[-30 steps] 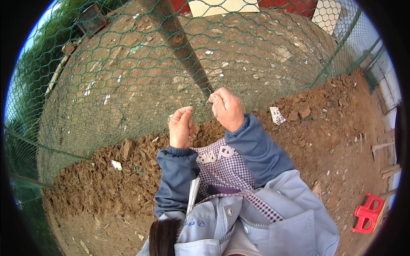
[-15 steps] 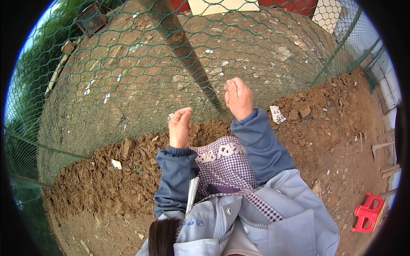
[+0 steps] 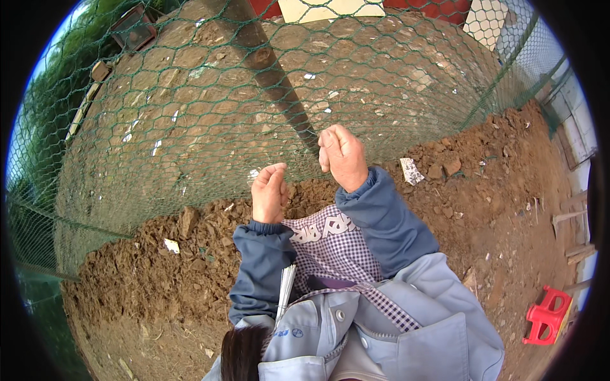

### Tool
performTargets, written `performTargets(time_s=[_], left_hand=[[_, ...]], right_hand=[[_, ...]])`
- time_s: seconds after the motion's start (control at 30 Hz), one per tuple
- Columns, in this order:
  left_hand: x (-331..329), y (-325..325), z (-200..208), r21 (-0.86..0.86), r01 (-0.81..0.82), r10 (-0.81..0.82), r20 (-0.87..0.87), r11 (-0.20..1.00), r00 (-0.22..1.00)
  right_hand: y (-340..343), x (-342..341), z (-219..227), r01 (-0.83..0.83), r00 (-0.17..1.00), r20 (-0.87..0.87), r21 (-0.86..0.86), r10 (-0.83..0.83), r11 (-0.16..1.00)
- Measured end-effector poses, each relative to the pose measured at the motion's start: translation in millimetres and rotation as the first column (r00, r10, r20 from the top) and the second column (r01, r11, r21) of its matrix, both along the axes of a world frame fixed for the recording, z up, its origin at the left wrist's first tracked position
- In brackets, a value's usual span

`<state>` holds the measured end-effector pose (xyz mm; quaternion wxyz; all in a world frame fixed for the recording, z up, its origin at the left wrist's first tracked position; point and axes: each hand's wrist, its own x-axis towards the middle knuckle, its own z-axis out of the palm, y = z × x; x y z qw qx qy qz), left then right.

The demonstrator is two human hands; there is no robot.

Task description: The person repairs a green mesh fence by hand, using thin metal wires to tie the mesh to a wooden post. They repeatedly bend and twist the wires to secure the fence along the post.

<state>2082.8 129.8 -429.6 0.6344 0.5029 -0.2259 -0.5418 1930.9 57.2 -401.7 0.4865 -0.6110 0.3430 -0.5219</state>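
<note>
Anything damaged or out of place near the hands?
One oddity: a flat white, dark-blotched fragment lies on the loose brown soil, right of the bare right hand. Its uneven outline suggests a broken piece, perhaps debris. I see no obvious tear in the green mesh netting.

From your head, a fisheye camera looked steeply down.
It took in your jacket [image 3: 432, 346] at the lower edge, your left hand [image 3: 269, 193] and right hand [image 3: 344, 159] close at mid-frame, and the green netting [image 3: 190, 127] beyond them.
</note>
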Motion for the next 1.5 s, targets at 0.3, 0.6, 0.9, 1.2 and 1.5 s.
performTargets(time_s=[0.3, 0.6, 0.9, 1.2, 1.5], left_hand=[[0, 1, -3, 0.002, -0.017, 0.017, 0.039, 1.0, 0.999], [6, 6, -3, 0.022, -0.017, 0.016, 0.008, 1.0, 1.0], [2, 2, -5, 0.04, 0.013, -0.015, 0.04, 0.999, 0.999], [2, 3, -7, 0.06, 0.012, -0.013, 0.018, 0.998, 1.0], [4, 0, -17, 0.06, 0.047, -0.048, 0.012, 0.997, 0.999]], right_hand=[[7, 39, -50, 0.054, 0.852, -0.513, -0.109, -0.102, 0.993], [-19, -7, -9, 0.07, 0.993, 0.085, 0.142, -0.082, 0.987], [-38, 30, -88, 0.343, 0.707, -0.491, -0.392, -0.51, 0.854], [-15, -4, -68, 0.007, 0.983, 0.15, 0.522, -0.101, 0.853], [-4, 4, -41, -0.097, 0.951, 0.307, 0.171, 0.04, 0.981]])
